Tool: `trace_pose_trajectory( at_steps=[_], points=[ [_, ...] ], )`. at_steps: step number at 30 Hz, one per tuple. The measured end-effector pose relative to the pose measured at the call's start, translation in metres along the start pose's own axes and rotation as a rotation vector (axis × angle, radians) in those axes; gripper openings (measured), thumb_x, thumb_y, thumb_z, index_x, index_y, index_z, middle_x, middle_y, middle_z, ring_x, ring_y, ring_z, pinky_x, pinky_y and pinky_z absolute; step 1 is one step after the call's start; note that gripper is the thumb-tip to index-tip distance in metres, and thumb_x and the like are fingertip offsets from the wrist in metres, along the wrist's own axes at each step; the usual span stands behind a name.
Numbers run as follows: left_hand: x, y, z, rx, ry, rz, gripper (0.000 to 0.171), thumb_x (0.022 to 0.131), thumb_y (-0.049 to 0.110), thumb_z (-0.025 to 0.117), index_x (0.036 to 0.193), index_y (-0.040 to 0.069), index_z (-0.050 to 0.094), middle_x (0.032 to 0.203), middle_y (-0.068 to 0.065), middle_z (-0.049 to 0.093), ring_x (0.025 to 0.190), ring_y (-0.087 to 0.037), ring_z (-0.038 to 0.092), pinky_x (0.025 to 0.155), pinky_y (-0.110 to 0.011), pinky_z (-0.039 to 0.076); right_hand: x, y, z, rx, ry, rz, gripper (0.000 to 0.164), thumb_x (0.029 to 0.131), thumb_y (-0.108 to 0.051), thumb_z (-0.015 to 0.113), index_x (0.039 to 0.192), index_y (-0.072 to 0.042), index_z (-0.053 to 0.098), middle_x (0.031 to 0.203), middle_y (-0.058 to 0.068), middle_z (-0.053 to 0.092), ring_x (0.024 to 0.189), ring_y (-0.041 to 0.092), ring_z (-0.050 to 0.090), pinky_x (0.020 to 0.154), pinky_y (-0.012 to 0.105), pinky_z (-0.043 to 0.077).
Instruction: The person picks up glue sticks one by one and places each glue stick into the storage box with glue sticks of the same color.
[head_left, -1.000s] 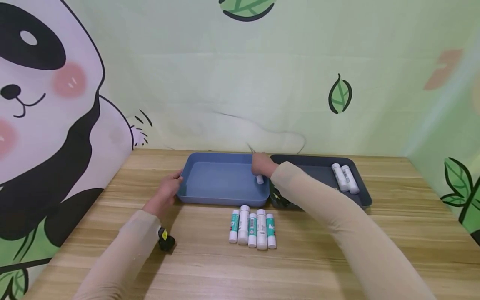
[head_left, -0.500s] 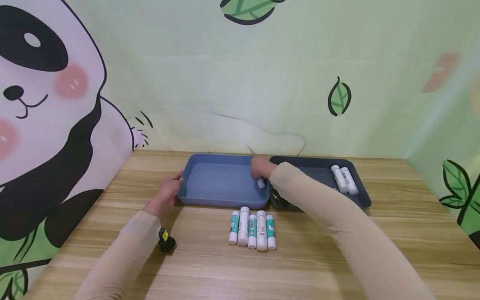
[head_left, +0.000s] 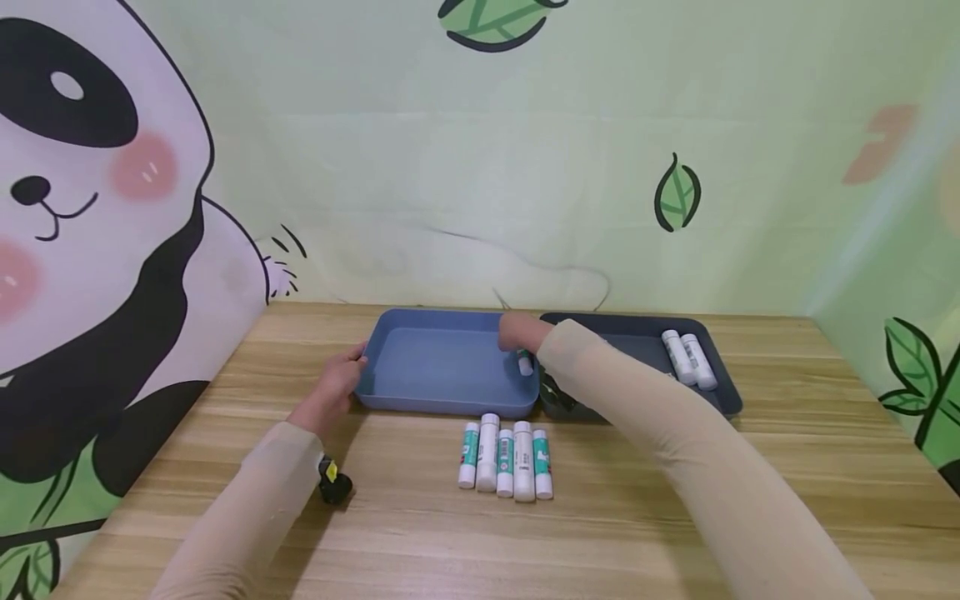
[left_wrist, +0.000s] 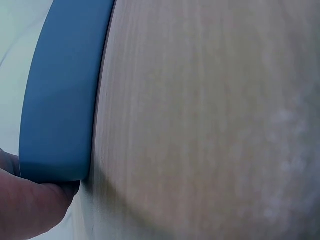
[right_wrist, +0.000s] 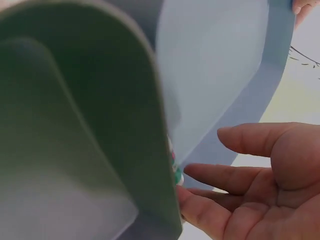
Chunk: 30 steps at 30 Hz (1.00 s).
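My left hand (head_left: 335, 379) grips the left end of the blue tray (head_left: 442, 403); in the left wrist view its thumb (left_wrist: 32, 207) lies against the tray's end wall. At the tray's opposite end is my right hand (head_left: 519, 332), reaching inside. Just below it, a small green-and-white glue stick (head_left: 525, 363) lies along the right wall, partly covered by the hand. The right wrist view shows the thumb spread away from the other fingers (right_wrist: 225, 177), whose tips touch or nearly touch the glue stick (right_wrist: 177, 175), mostly hidden there by a tray wall.
A dark tray (head_left: 730, 398) adjoins the blue one on the right, with two white glue sticks (head_left: 688, 358) inside; my right sleeve hides part of it. In front of the blue tray, several large and small glue sticks (head_left: 505, 462) lie in a row on the wooden table (head_left: 420, 533).
My right hand has shifted slightly left, and its thumb now stands off the glue stick. More of the stick's green label shows by the tray wall. The left hand keeps its place.
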<state>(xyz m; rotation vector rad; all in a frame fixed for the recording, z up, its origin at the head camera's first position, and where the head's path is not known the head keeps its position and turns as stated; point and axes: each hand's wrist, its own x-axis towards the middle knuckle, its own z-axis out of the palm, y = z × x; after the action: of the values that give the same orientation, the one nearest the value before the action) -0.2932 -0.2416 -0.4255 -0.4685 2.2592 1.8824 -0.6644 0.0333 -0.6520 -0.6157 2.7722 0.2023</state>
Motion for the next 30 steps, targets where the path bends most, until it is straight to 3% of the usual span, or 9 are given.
trace_pose_trajectory(
  at_steps=[1,3,5,9,12,16,18,21,30],
  points=[
    [0.000,0.000,0.000,0.001,0.001,-0.001,0.053,0.110,0.006,0.027,0.162,0.003,0.017,0.172,-0.018,0.009,0.161,-0.033,0.007,0.133,-0.047,0.010,0.000,0.000,-0.002,0.006,-0.016,0.005,0.022,0.087,-0.024,0.054,0.066,-0.020,0.052,0.075,0.001,0.052,0.066,0.022,0.048,0.060,0.036,0.041],
    [0.001,-0.001,0.001,0.003,0.003,-0.004,0.053,0.110,0.006,0.027,0.162,0.003,0.017,0.172,-0.018,0.009,0.161,-0.033,0.006,0.133,-0.047,0.010,-0.020,-0.004,-0.018,-0.018,-0.029,-0.007,0.026,0.090,-0.027,0.053,0.065,-0.020,0.053,0.075,0.001,0.051,0.067,0.021,0.046,0.063,0.036,0.041],
    [0.001,-0.001,0.002,0.005,0.003,-0.006,0.053,0.110,0.006,0.027,0.162,0.003,0.018,0.172,-0.018,0.009,0.161,-0.033,0.006,0.133,-0.048,0.010,-0.063,-0.013,-0.049,0.009,-0.045,-0.008,0.029,0.092,-0.027,0.051,0.064,-0.019,0.053,0.072,0.000,0.050,0.065,0.020,0.046,0.065,0.035,0.040],
    [0.001,0.000,0.004,0.006,0.004,-0.009,0.053,0.110,0.007,0.027,0.162,0.004,0.018,0.172,-0.018,0.008,0.161,-0.033,0.006,0.133,-0.048,0.010,-0.199,-0.039,-0.136,0.222,-0.094,0.008,0.029,0.096,-0.025,0.053,0.071,-0.013,0.050,0.073,0.001,0.042,0.067,0.018,0.040,0.069,0.034,0.043],
    [0.002,0.000,0.004,0.007,0.003,-0.005,0.053,0.110,0.006,0.027,0.162,0.004,0.017,0.172,-0.018,0.009,0.161,-0.034,0.006,0.133,-0.048,0.010,-0.300,-0.061,-0.199,0.409,-0.111,0.049,0.022,0.097,-0.026,0.058,0.086,-0.007,0.056,0.083,0.002,0.044,0.074,0.018,0.043,0.075,0.034,0.051],
    [0.003,0.000,0.004,0.018,0.008,0.001,0.053,0.110,0.006,0.027,0.161,0.002,0.017,0.172,-0.018,0.008,0.161,-0.034,0.005,0.133,-0.048,0.009,-0.374,-0.075,-0.245,0.475,-0.083,0.063,0.036,0.099,-0.028,0.057,0.119,0.000,0.063,0.104,0.009,0.057,0.093,0.020,0.058,0.090,0.037,0.059],
    [0.004,0.000,0.003,0.021,0.017,0.006,0.052,0.110,0.006,0.027,0.161,0.002,0.017,0.172,-0.019,0.009,0.161,-0.034,0.006,0.133,-0.047,0.009,-0.393,-0.075,-0.258,0.492,-0.077,0.032,0.043,0.101,-0.028,0.053,0.131,0.002,0.061,0.120,0.015,0.062,0.106,0.024,0.062,0.097,0.037,0.059],
    [0.004,0.000,0.001,0.023,0.032,0.014,0.052,0.109,0.005,0.027,0.161,0.001,0.018,0.171,-0.019,0.011,0.161,-0.034,0.008,0.133,-0.046,0.010,-0.412,-0.073,-0.269,0.525,-0.073,-0.026,0.050,0.105,-0.029,0.049,0.146,0.000,0.053,0.149,0.018,0.055,0.129,0.030,0.057,0.106,0.040,0.055],
    [0.001,0.002,0.003,0.014,0.025,0.013,0.052,0.109,0.004,0.028,0.160,0.000,0.018,0.171,-0.019,0.012,0.161,-0.034,0.008,0.133,-0.045,0.010,-0.469,-0.068,-0.277,0.527,0.081,-0.158,0.044,0.106,-0.028,0.051,0.139,0.000,0.061,0.140,0.019,0.065,0.117,0.032,0.067,0.104,0.046,0.055]
  ],
)
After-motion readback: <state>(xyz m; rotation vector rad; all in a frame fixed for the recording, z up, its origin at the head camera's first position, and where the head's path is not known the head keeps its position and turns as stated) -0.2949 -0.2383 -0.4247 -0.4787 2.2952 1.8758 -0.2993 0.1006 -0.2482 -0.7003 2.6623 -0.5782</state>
